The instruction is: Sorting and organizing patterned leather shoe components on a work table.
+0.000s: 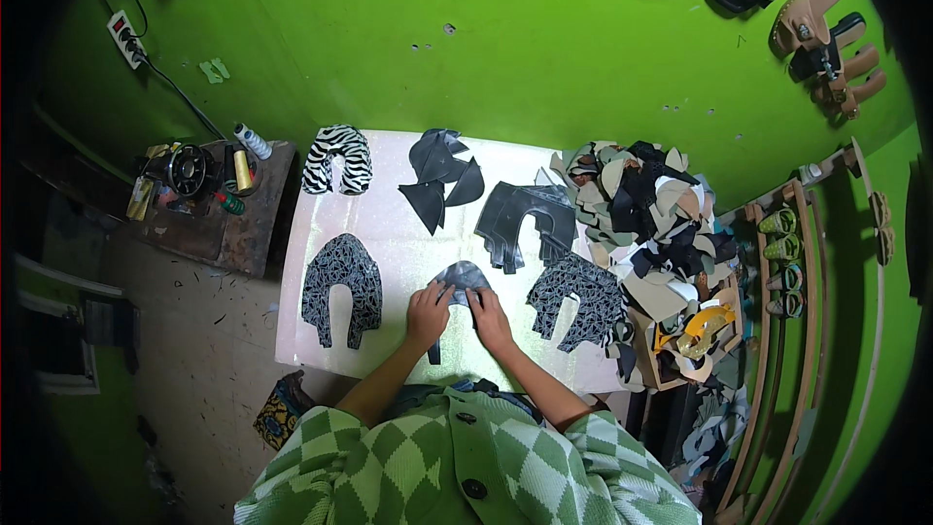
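Observation:
A black U-shaped leather upper piece (461, 274) lies on the white table in front of me, its curved end away from me. My left hand (428, 318) rests on its left side with fingers stretched over it. On the right side, the fingers of my right hand (492, 323) lie on the same piece. To the left is a black-and-grey patterned U-shaped piece (342, 262), and a similar patterned stack (593, 284) sits to the right. Black U-shaped pieces (510, 209) lie just beyond it. My palms hide part of the piece's legs.
Zebra-striped pieces (321, 148) and black triangular cuttings (439, 157) lie toward the table's (389, 214) back. A heap of scraps (637, 204) covers the right side, above a scrap-filled box (671, 384). A sewing machine table (219, 238) stands left; a wooden shoe rack (809, 301) stands right.

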Available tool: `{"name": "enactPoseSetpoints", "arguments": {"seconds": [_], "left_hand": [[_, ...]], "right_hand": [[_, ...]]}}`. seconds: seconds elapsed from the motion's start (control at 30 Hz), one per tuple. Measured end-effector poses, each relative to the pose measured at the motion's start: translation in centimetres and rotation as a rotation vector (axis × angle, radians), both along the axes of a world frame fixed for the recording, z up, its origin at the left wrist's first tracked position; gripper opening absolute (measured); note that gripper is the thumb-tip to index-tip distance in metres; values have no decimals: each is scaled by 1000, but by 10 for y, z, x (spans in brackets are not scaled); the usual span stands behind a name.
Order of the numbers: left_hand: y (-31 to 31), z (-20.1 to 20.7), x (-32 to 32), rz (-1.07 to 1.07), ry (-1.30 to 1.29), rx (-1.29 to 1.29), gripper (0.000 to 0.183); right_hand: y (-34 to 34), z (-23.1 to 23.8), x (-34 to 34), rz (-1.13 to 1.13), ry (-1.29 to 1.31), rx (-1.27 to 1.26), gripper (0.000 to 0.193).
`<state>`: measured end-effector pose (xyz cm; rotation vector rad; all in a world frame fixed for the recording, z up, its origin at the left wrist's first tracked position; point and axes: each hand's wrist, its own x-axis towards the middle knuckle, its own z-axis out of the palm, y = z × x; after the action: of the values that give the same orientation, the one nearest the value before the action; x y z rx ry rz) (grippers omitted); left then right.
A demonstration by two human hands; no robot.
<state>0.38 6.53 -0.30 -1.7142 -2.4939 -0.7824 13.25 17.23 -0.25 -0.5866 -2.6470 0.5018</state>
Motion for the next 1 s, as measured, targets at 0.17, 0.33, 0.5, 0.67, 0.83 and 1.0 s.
{"name": "enactPoseSetpoints", "arguments": {"seconds": [0.17, 0.33, 0.5, 0.67, 0.83, 1.0], "left_hand": [[-7, 1, 0, -94, 48, -120, 50], [-9, -6, -4, -116, -1, -112, 55], [-4, 4, -2, -131, -66, -95, 55], [-8, 6, -2, -84, -20, -188, 52], [-5, 6, 8, -20, 9, -205, 54], [-2, 3, 3, -47, -55, -171, 57]], "right_hand": [[2, -6, -1, 54, -116, 44, 48], [5, -3, -7, 124, -147, 217, 45], [14, 2, -12, 87, -232, 30, 40], [8, 11, -4, 98, -183, 44, 41], [-6, 5, -6, 13, -233, 67, 44], [-3, -3, -7, 34, -309, 29, 45]]}}
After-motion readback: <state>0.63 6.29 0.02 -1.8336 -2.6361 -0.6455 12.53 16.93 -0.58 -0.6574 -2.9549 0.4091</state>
